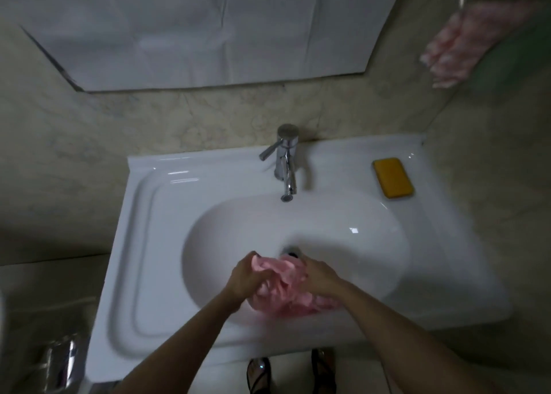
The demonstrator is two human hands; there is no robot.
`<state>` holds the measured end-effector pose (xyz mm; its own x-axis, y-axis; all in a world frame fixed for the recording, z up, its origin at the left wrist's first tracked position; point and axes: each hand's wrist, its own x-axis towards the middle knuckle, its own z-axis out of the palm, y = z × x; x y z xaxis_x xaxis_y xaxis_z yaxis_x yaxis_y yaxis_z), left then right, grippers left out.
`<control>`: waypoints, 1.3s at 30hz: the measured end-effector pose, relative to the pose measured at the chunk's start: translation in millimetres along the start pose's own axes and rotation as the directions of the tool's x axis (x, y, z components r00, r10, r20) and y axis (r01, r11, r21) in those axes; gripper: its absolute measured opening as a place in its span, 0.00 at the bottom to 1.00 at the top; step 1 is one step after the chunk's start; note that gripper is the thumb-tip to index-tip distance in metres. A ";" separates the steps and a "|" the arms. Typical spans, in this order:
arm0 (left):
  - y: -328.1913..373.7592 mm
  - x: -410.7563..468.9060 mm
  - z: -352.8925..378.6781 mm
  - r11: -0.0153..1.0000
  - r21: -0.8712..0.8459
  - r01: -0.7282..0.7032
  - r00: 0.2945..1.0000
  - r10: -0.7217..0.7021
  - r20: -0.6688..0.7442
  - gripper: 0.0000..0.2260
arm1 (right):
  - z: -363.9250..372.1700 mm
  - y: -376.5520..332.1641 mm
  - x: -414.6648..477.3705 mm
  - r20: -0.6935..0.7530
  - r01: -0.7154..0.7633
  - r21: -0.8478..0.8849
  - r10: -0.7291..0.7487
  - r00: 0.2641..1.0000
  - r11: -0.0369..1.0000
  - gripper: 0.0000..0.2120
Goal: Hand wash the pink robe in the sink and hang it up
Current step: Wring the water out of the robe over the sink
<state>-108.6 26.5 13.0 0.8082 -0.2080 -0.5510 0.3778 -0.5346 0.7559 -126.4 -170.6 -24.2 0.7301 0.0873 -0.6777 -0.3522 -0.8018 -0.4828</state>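
The pink robe (286,289) lies bunched in the near part of the white sink (343,214) basin, just in front of the drain (293,253). My left hand (247,277) grips the robe's left side with curled fingers. My right hand (320,275) grips its right side. Both hands squeeze the wet fabric between them over the basin. Part of the robe is hidden under my hands and forearms.
A chrome tap (284,161) stands at the back of the sink. A yellow bar (392,177) lies on the sink's right ledge. Pink patterned cloth (474,41) hangs on the right wall. A shiny metal bin (61,361) stands lower left. A covered mirror (193,26) is above.
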 end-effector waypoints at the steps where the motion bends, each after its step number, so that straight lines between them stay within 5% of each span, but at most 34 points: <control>1: 14.1 -4.0 -9.8 0.997 -0.054 -0.048 0.999 0.049 0.023 0.18 | -11.8 -6.2 -7.2 -0.035 -0.007 0.132 0.012 0.999 0.991 0.21; 4: 58.6 -13.2 -37.7 0.970 -0.182 -0.158 0.986 0.166 0.029 0.17 | -51.6 -27.1 -30.4 -0.133 0.028 0.483 0.042 0.990 0.875 0.22; 7: 96.2 -19.9 -66.1 0.940 -0.233 -0.250 0.968 0.243 -0.058 0.15 | -94.4 -51.2 -56.0 -0.160 0.135 0.589 -0.048 0.986 0.797 0.22; 9: 118.5 -25.7 -82.4 0.923 -0.221 -0.314 0.947 0.289 -0.140 0.12 | -119.1 -67.5 -70.0 -0.211 0.231 0.543 -0.135 0.968 0.807 0.17; 14: 157.9 -43.3 -105.2 0.882 -0.162 -0.443 0.867 0.375 -0.327 0.14 | -166.9 -97.8 -93.1 -0.291 0.409 0.228 -0.339 0.895 0.884 0.22; 17: 172.3 -53.9 -112.9 0.869 -0.130 -0.478 0.836 0.404 -0.372 0.14 | -191.0 -113.2 -106.8 -0.339 0.445 0.026 -0.411 0.846 0.895 0.12; 23: 199.3 -70.3 -112.2 0.801 -0.063 -0.595 0.767 0.544 -0.339 0.13 | -255.5 -154.7 -155.4 -0.527 0.608 0.242 -0.424 0.737 0.756 0.14; 26: 202.4 -69.3 -115.3 0.778 0.083 -0.623 0.754 0.625 -0.204 0.08 | -276.0 -161.8 -175.8 -0.479 0.658 0.354 -0.475 0.738 0.665 0.15; 28: 199.5 -63.9 -122.2 0.741 0.259 -0.620 0.742 0.660 -0.114 0.06 | -279.3 -165.5 -186.8 -0.436 0.663 0.449 -0.501 0.748 0.600 0.13; 32: 180.6 -49.8 -146.6 0.797 0.300 -0.524 0.802 0.581 -0.141 0.07 | -275.9 -174.0 -192.9 -0.503 0.687 0.567 -0.468 0.726 0.455 0.13; 36: 152.9 -37.9 -168.0 0.807 0.518 -0.283 0.916 0.387 -0.103 0.10 | -294.3 -186.6 -205.5 -0.680 0.721 0.612 -0.247 0.690 0.326 0.13; 39: 151.2 -37.7 -176.4 0.602 0.790 -0.115 0.931 0.343 -0.125 0.25 | -309.5 -195.6 -220.1 -0.730 0.759 0.616 -0.209 0.651 0.213 0.14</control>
<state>-2.2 98.0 210.4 0.9385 -0.2744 -0.2096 -0.2229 -0.9450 0.2392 -37.0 -216.0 391.0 0.9762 -0.2072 0.0645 0.1184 0.2596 -0.9584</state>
